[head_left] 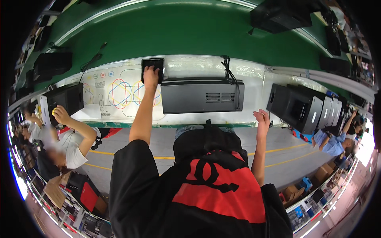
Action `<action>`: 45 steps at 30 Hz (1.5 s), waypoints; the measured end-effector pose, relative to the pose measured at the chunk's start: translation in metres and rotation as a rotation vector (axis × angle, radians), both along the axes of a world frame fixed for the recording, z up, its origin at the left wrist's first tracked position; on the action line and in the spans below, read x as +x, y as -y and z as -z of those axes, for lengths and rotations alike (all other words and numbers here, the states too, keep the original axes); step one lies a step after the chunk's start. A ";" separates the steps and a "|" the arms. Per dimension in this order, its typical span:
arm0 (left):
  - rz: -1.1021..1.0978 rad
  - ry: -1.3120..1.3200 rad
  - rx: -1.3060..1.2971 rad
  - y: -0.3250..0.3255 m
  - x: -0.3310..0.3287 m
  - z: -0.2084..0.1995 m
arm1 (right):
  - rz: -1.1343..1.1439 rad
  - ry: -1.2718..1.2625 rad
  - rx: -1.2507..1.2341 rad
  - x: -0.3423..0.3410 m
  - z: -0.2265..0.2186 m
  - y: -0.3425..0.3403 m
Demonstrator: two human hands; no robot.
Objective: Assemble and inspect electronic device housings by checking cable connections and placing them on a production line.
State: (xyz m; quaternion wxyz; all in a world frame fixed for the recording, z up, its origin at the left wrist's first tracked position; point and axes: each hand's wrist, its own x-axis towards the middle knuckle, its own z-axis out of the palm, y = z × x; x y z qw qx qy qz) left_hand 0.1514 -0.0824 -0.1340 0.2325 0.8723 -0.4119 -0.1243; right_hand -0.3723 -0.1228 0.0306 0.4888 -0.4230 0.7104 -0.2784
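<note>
My left hand [151,76] reaches down into a small black tray [158,63] at the back of the bench, its fingers curled together. What they grip, if anything, is hidden. Right of that tray lies a long black computer case [184,99] on its side, with two vent grilles facing up. A black cable [226,67] is bundled at its back right corner. My right hand [262,117] hovers near the bench's front edge, between the case and a row of units. Its fingers are loosely bent and apart, with nothing seen in them.
Several black computer cases [291,105] stand in a row at the right. Another case [65,99] stands at the left, beside a co-worker [75,146] in a white shirt. A green conveyor belt [178,31] runs behind the bench and carries a black unit [278,16].
</note>
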 end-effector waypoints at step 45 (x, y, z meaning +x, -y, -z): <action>0.153 -1.714 -0.895 -0.048 -0.222 -0.358 | -0.678 0.420 -1.023 0.180 -0.227 -0.023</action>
